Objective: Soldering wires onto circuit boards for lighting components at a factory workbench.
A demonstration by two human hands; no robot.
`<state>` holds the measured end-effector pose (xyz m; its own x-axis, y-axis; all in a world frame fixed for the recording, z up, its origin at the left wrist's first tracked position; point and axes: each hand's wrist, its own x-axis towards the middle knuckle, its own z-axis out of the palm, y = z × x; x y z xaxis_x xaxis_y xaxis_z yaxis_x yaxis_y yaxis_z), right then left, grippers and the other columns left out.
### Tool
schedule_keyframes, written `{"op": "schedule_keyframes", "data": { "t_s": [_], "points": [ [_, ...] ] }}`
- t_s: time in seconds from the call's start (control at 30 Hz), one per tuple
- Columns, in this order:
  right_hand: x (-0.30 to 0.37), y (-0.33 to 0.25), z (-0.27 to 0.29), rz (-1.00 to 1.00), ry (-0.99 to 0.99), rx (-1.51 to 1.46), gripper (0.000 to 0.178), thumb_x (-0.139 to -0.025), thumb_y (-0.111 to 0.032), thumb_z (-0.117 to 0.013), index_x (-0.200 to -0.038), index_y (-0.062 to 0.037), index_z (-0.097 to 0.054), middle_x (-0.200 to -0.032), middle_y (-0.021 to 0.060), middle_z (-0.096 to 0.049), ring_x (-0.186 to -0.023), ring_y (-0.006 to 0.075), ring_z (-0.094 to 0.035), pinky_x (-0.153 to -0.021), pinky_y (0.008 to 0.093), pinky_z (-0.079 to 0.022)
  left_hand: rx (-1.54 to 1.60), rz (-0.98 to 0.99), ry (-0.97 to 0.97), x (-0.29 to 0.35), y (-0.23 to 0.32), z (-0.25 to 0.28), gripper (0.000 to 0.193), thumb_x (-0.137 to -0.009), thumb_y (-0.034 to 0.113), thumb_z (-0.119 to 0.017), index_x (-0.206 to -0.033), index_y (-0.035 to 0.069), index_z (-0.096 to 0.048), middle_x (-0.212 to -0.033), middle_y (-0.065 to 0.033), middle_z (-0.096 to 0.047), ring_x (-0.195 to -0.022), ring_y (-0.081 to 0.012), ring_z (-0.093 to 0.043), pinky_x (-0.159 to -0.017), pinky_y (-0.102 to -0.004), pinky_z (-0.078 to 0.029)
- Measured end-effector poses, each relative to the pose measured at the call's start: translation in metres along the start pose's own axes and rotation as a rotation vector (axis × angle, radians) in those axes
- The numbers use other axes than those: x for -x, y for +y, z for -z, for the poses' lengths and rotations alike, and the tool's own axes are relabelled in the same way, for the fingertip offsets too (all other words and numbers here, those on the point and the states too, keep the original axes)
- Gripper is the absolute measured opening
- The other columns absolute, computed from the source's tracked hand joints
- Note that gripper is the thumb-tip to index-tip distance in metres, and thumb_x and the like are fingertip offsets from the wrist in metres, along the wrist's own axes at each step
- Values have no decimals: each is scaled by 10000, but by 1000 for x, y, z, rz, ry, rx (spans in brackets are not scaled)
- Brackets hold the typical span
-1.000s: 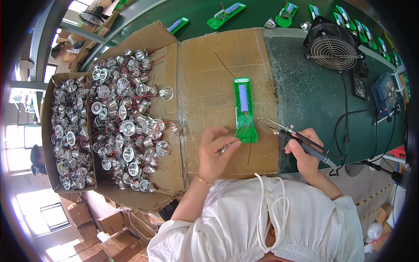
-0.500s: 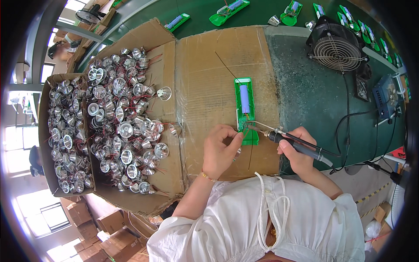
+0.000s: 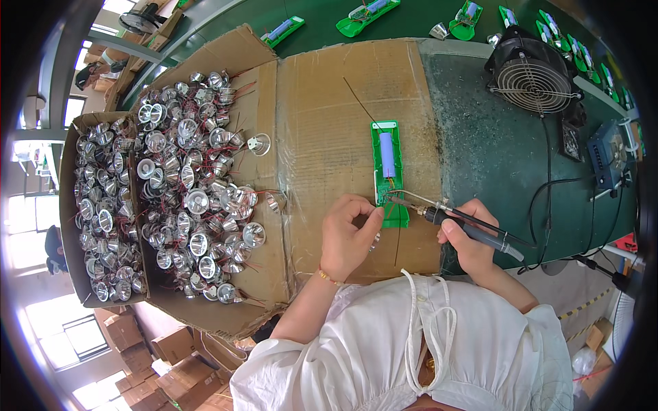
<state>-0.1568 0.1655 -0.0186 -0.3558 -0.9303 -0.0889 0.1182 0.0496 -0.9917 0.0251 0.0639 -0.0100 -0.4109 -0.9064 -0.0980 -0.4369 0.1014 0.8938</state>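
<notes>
A green plastic housing (image 3: 402, 171) lies lengthwise on the cardboard, with a lilac cylindrical battery cell (image 3: 387, 154) and a small green circuit board in it. My right hand (image 3: 473, 236) is closed round a soldering iron (image 3: 473, 229), which has a thin metal tube along its side. The iron's tip is at the circuit board. At the housing's left edge my left hand (image 3: 349, 229) pinches thin red wires (image 3: 388, 209) that reach the board. A silver reflector cup (image 3: 375, 240) shows partly behind this hand's fingers. A thin dark wire (image 3: 360, 99) sticks out beyond the housing's far end.
Cardboard boxes of silver reflector cups (image 3: 199, 198) with red wires stand on the left. A black fan (image 3: 534, 79) with a wire grille is at the far right, near a blue soldering station (image 3: 608, 154) and cables. More green housings (image 3: 367, 17) line the far side.
The view has shifted slightly, so the housing and far objects sit a little farther right. Both hands keep their grips, and the iron's tip stays at the board.
</notes>
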Motion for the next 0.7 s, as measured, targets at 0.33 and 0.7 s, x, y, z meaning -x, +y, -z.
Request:
{"op": "schedule_keyframes", "data": {
  "t_s": [0.33, 0.7],
  "points": [
    [-1, -2, 4, 55, 61, -67, 116, -798, -49, -554, -822, 4, -454, -663, 114, -558, -553, 135, -536, -554, 270, -463, 18, 13, -6, -1, 0, 2, 128, -782, 93, -618, -722, -14, -580, -795, -65, -535, -519, -104, -539, -421, -229, -441],
    [-14, 2, 34, 131, 212, -119, 154, -789, -84, -575, -819, -3, -448, -631, 98, -540, -531, 132, -519, -533, 256, -440, -105, -4, -49, -9, 2, 16, 142, -722, 158, -672, -740, 27, -621, -648, -67, -624, -522, -150, -600, -521, -254, -483]
  ]
}}
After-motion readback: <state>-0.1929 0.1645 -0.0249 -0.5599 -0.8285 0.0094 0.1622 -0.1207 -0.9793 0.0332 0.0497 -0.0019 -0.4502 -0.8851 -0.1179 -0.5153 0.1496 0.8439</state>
